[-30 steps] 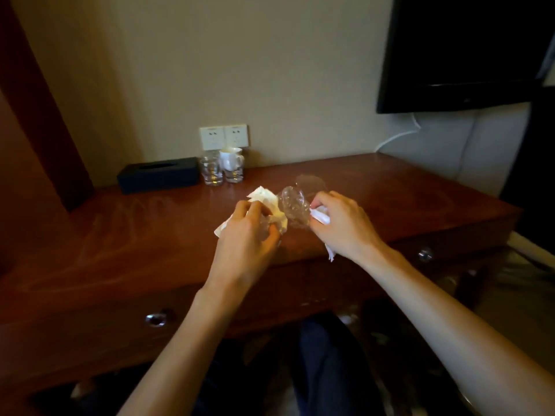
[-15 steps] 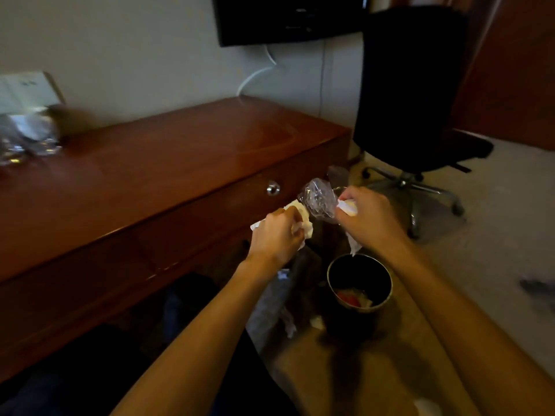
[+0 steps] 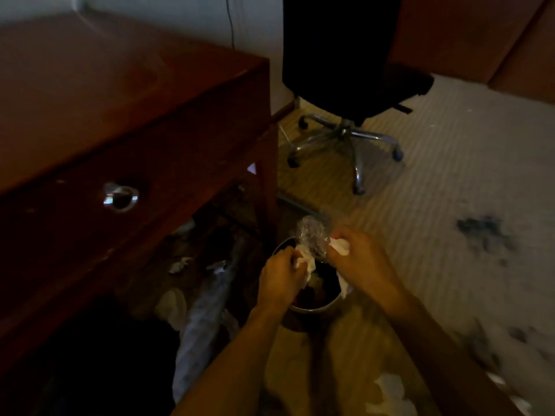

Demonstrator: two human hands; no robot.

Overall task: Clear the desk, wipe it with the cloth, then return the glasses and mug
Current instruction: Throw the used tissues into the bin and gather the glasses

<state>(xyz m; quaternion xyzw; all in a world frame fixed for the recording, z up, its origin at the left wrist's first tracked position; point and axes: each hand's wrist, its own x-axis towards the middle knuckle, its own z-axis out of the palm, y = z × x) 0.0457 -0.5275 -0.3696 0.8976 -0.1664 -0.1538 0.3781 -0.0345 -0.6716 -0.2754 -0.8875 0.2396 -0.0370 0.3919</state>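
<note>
Both hands hover over the round metal waste bin (image 3: 315,309) on the floor beside the desk (image 3: 90,94). My left hand (image 3: 277,279) grips crumpled white tissue (image 3: 304,259). My right hand (image 3: 363,262) holds another white tissue (image 3: 341,246) and a crumpled clear plastic wrapper (image 3: 310,235), which sticks up between the two hands. The bin holds some rubbish, dark and reddish. The glasses, mug and cloth are out of view.
A black swivel chair (image 3: 345,70) on a chrome star base stands behind the bin. A drawer knob (image 3: 120,197) shows on the desk front. Bits of paper (image 3: 180,264) lie under the desk, and white tissue (image 3: 390,394) lies on the carpet near my right arm.
My view swung right and down, away from the desk top. Both hands carried the tissue and wrapper off the desk and lowered them over the bin.
</note>
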